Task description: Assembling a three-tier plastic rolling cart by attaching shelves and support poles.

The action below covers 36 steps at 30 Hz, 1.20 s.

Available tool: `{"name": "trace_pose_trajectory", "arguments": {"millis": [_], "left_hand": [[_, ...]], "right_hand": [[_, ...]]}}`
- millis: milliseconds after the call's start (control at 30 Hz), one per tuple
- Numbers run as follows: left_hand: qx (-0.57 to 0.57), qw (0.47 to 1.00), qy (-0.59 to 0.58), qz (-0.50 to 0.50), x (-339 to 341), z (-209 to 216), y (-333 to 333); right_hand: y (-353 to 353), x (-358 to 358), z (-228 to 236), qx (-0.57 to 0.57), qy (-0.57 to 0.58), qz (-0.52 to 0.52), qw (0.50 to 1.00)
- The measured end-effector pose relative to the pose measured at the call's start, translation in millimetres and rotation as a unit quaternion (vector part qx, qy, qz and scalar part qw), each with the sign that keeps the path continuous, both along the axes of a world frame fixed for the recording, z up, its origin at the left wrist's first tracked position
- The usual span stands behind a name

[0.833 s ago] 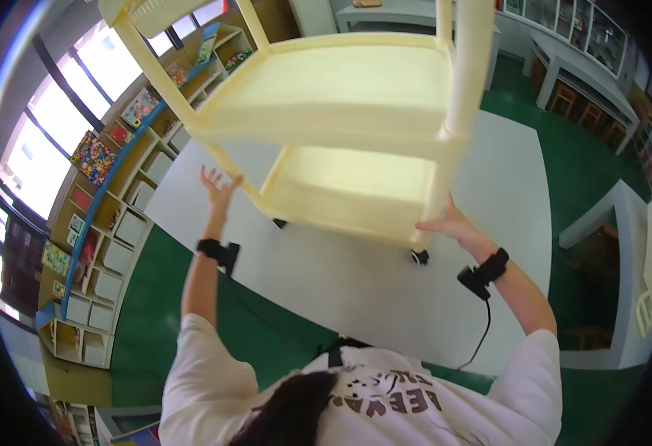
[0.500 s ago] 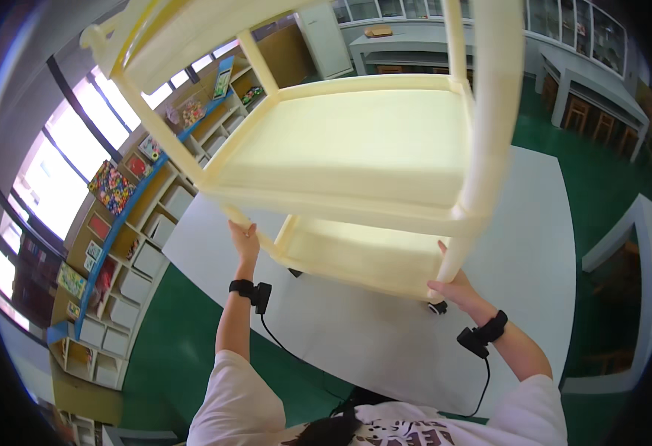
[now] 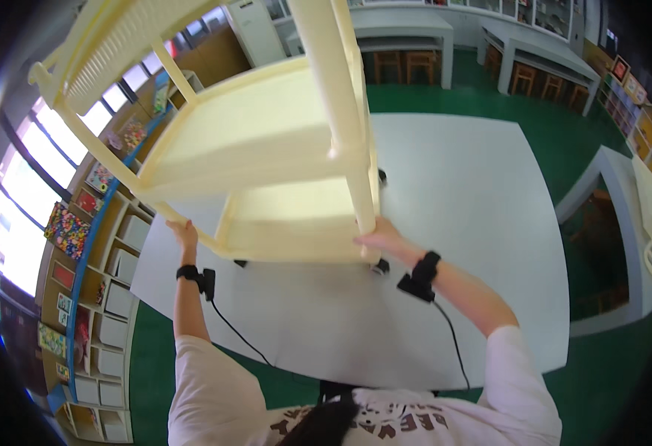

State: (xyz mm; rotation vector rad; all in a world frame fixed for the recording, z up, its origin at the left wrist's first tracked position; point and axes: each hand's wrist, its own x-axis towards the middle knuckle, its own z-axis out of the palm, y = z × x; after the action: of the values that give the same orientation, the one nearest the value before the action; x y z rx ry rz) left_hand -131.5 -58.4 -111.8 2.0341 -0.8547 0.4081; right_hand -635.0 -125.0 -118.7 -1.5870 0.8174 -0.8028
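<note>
Green floor (image 3: 155,349) spreads around a pale table (image 3: 474,223) whose top reaches from the centre out past 4 o'clock. Blue-edged shelving (image 3: 91,256) with white bins (image 3: 111,331) curves along 8 o'clock, and bright windows (image 3: 24,238) stand beyond it between 9 and 10 o'clock. Toward 1 and 2 o'clock, white desks (image 3: 411,31) have wooden stools (image 3: 525,78) beneath them, while a white frame (image 3: 627,230) stands at 3 o'clock, near the rim of the view.

One cream cart (image 3: 251,163) takes up the stretch from the centre to 11 o'clock, over the table. Its middle tray (image 3: 244,119) lies above the lower tray (image 3: 288,212), and a slatted upper part (image 3: 106,70) rises at 10 o'clock. Dark casters (image 3: 380,266) show under the lower tray; whether they touch the tabletop, I cannot tell.

At 9 o'clock, the left hand (image 3: 184,235) is closed around the left front post (image 3: 99,152), below the middle tray. Just off centre at 3 o'clock, the right hand (image 3: 384,236) grips the right front post (image 3: 360,197), its thumb across the near side. Each wrist wears a black strap (image 3: 429,266) with a small black device (image 3: 413,288), from which a dark cable (image 3: 456,342) trails. At 6 o'clock, a printed white shirt (image 3: 393,405) shows.
</note>
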Motion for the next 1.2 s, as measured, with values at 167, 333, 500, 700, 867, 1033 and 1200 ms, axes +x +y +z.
{"name": "trace_pose_trajectory", "arguments": {"millis": [167,333,500,700,867,1033,1200], "left_hand": [[0.034,0.994,0.062,-0.081,-26,9,-22],[0.074,0.993,0.065,-0.061,-37,20,-13],[0.069,0.998,-0.007,0.003,-11,19,8],[0.062,0.99,0.085,-0.092,-16,13,-11],[-0.098,0.944,0.208,-0.237,26,-66,-72],[-0.031,0.98,-0.191,-0.042,200,-40,3],[-0.067,0.983,-0.167,-0.045,14,-86,-13]], "right_hand": [[-14,-4,1,-0.036,0.274,-0.119,0.954],[-15,21,7,0.049,0.212,-0.146,0.965],[-6,49,2,0.039,0.186,-0.108,0.976],[-10,45,-27,0.028,0.138,-0.174,0.975],[-12,39,-59,-0.062,0.159,-0.251,0.953],[50,57,-34,-0.162,0.086,-0.156,0.971],[88,-28,-27,-0.137,0.157,-0.018,0.978]]}}
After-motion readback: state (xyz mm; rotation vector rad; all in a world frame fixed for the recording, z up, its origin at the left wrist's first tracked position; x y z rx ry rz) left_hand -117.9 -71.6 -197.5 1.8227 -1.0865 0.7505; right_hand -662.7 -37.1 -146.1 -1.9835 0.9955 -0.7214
